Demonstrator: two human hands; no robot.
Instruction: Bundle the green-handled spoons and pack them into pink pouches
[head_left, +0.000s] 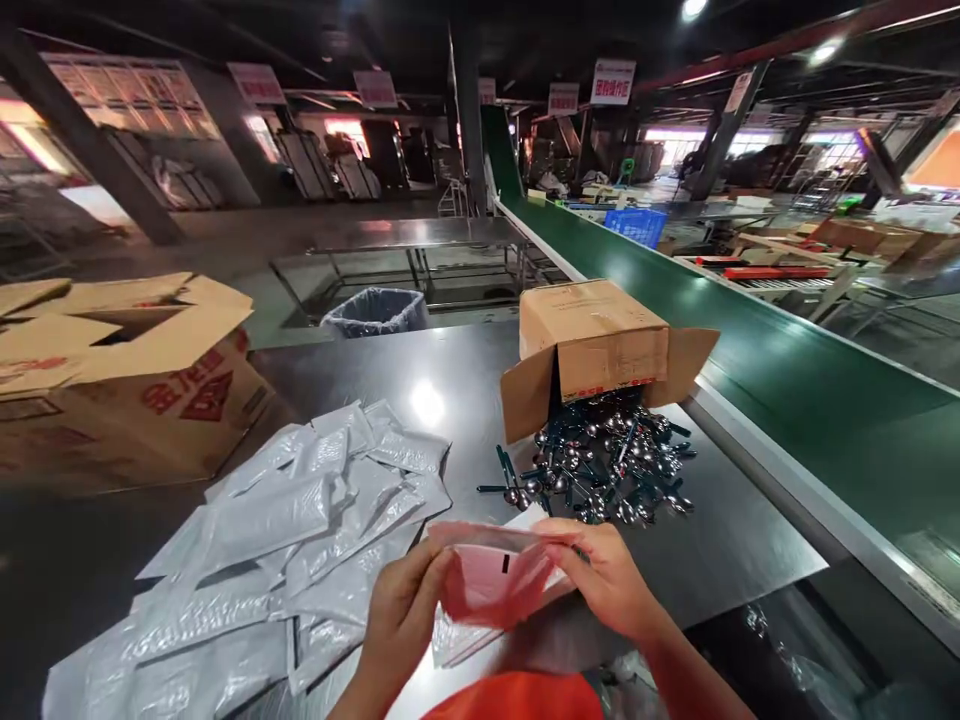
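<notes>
My left hand pinches one side of the mouth of a pale plastic mailer bag, which looks pinkish inside and bears a small black mark. The opposite edge is gripped by my right hand, so the bag's mouth gapes between my hands. More flat mailers lie on the table beneath it. Just beyond my hands, a heap of metal spoons with dark green handles spills from a tipped carton. To the left of my left hand spreads a pile of puffy white mailers.
A large open carton stands on the left of the metal table. A lined bin sits past the far edge. Along the right runs a green conveyor belt, with a blue crate behind it.
</notes>
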